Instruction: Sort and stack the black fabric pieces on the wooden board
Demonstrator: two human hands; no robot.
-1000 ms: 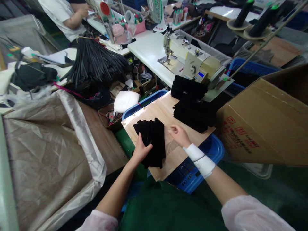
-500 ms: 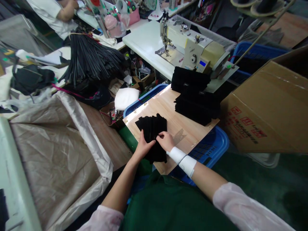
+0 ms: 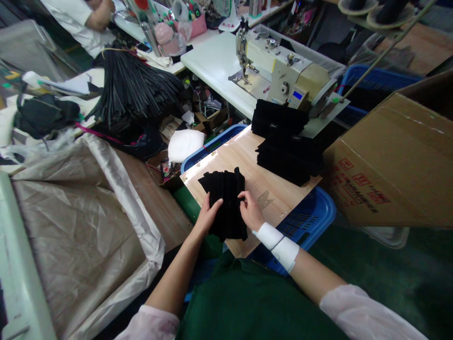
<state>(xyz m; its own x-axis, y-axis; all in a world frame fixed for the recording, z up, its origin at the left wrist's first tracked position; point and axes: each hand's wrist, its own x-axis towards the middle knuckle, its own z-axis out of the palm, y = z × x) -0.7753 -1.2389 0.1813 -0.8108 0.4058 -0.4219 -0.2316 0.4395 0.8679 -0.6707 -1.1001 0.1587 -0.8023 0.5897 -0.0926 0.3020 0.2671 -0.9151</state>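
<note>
A fanned bundle of flat black fabric pieces [image 3: 225, 196] lies on a light wooden board [image 3: 269, 186] that rests on a blue crate. My left hand [image 3: 207, 216] grips the bundle's left edge, thumb on top. My right hand [image 3: 249, 209], with a white wrap on the wrist, pinches the bundle's right edge. Farther back on the board stands a tall stack of black pieces [image 3: 287, 144].
A beige sewing machine [image 3: 283, 75] sits on a white table behind the stack. A large cardboard box [image 3: 396, 160] is at the right. A plastic-lined bin [image 3: 78, 222] fills the left. Black straps [image 3: 136, 89] hang nearby. Another person [image 3: 83, 21] works at the far left.
My right hand came from the bare board onto the bundle, first on top, now pinching its right edge. My left hand kept its hold.
</note>
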